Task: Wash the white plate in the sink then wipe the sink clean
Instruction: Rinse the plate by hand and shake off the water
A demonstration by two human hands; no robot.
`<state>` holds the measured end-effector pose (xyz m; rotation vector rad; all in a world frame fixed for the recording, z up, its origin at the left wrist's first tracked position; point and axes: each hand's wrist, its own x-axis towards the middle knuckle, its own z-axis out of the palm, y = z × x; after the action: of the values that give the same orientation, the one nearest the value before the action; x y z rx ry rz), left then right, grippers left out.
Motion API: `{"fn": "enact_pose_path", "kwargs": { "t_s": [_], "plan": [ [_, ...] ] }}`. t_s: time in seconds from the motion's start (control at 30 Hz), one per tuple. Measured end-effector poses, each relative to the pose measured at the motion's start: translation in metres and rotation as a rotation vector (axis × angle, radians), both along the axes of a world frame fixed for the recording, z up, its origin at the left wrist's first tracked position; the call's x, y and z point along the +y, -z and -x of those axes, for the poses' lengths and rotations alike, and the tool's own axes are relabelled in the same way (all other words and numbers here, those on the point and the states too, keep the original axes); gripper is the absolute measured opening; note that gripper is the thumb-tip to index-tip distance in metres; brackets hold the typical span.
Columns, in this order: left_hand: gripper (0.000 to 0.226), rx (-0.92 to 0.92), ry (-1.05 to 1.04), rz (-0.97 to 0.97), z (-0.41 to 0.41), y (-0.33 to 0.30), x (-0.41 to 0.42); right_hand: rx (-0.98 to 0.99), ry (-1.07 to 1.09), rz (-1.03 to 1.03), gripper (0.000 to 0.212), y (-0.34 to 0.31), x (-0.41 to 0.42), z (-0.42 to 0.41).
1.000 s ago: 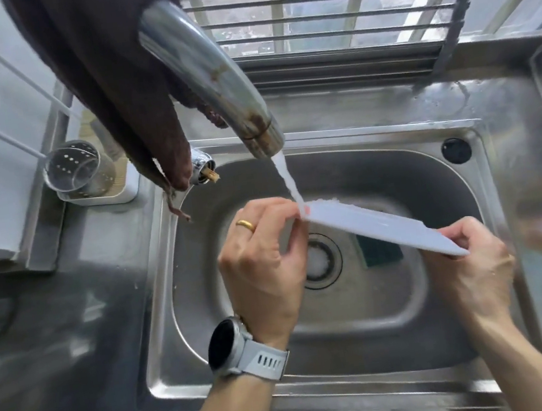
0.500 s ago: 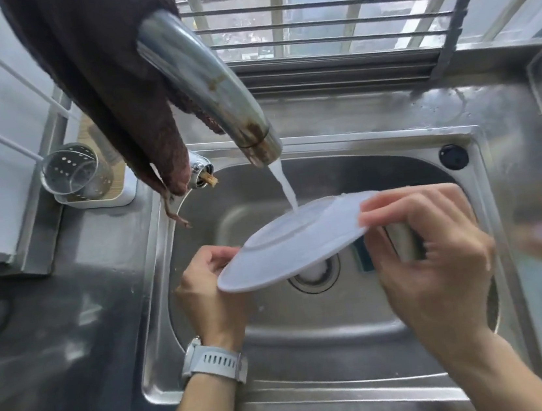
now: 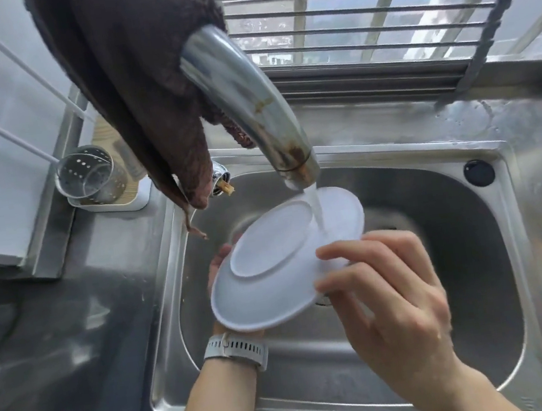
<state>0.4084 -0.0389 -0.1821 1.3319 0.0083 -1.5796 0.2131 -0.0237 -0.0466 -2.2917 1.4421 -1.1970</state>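
Now I count one round white plate point(image 3: 271, 273), one curved steel faucet point(image 3: 247, 105), one dark brown cloth point(image 3: 132, 85) draped over it, and two hands. My left hand point(image 3: 222, 266) cups the plate from beneath; my right hand point(image 3: 386, 297) pinches its right rim. Turned underside up, the smooth plate hangs over the stainless steel sink point(image 3: 460, 284) under running water point(image 3: 316, 213).

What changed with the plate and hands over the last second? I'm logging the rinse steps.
The white plate was flipped from edge-on to underside up, its foot ring now under the stream. The left hand shifted from pinching the rim to supporting it from below; the right hand moved over the right rim. The faucet still runs, the brown cloth still hangs on it.
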Motion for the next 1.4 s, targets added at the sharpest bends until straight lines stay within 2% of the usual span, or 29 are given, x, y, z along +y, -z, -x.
{"fn": "enact_pose_path", "kwargs": {
  "t_s": [0.07,0.13,0.23,0.27,0.33,0.43,0.5,0.53,0.57,0.67,0.83,0.97,1.07,1.2,1.3,1.4],
  "plan": [
    [0.009,0.052,-0.213,0.029,-0.001,-0.017,-0.007,0.002,0.043,-0.034,0.018,0.011,0.009,0.013],
    [0.024,0.082,-0.275,0.117,0.003,-0.035,-0.01,-0.024,0.08,-0.096,0.016,0.022,0.015,0.024],
    [0.026,0.018,-0.214,0.203,0.015,-0.062,-0.012,-0.117,0.158,-0.245,0.012,0.037,0.023,0.041],
    [0.024,-0.077,-0.231,0.228,0.02,-0.071,-0.012,-0.174,0.214,-0.314,0.016,0.04,0.024,0.046],
    [0.023,-0.398,-0.213,0.321,0.032,-0.085,-0.011,-0.333,0.334,-0.476,0.027,0.043,0.023,0.054],
    [0.025,-0.939,0.082,0.542,0.044,-0.084,-0.005,-0.553,0.495,-0.703,0.02,0.042,0.012,0.065],
    [0.023,-1.19,0.213,0.535,0.045,-0.079,-0.007,-0.559,0.597,-0.784,0.017,0.053,0.002,0.077],
    [0.019,-1.25,0.246,0.525,0.047,-0.079,-0.009,-0.571,0.639,-0.83,0.016,0.06,-0.004,0.083],
    [0.016,-1.26,0.276,0.506,0.049,-0.08,-0.01,-0.602,0.665,-0.88,0.016,0.066,-0.008,0.086],
    [0.013,-1.131,0.394,0.357,0.051,-0.075,-0.012,-0.688,0.704,-1.015,0.018,0.075,-0.02,0.087],
    [0.011,-1.114,0.511,0.141,0.039,-0.068,-0.01,-0.611,0.649,-1.19,0.023,0.069,-0.033,0.081],
    [0.006,-0.984,0.493,-0.059,0.023,-0.063,0.001,-0.552,0.546,-1.288,0.024,0.068,-0.039,0.072],
    [0.013,-0.954,0.473,-0.181,0.009,-0.057,0.01,-0.481,0.479,-1.317,0.02,0.066,-0.043,0.065],
    [0.023,-0.872,0.455,-0.28,-0.006,-0.056,0.02,-0.374,0.405,-1.274,0.016,0.056,-0.047,0.055],
    [0.025,-0.815,0.461,-0.307,-0.004,-0.062,0.024,-0.308,0.362,-1.086,0.015,0.037,-0.047,0.049],
    [0.024,-0.78,0.417,-0.261,0.008,-0.07,0.024,-0.338,0.259,-0.876,0.015,0.015,-0.041,0.046]
  ]
}}
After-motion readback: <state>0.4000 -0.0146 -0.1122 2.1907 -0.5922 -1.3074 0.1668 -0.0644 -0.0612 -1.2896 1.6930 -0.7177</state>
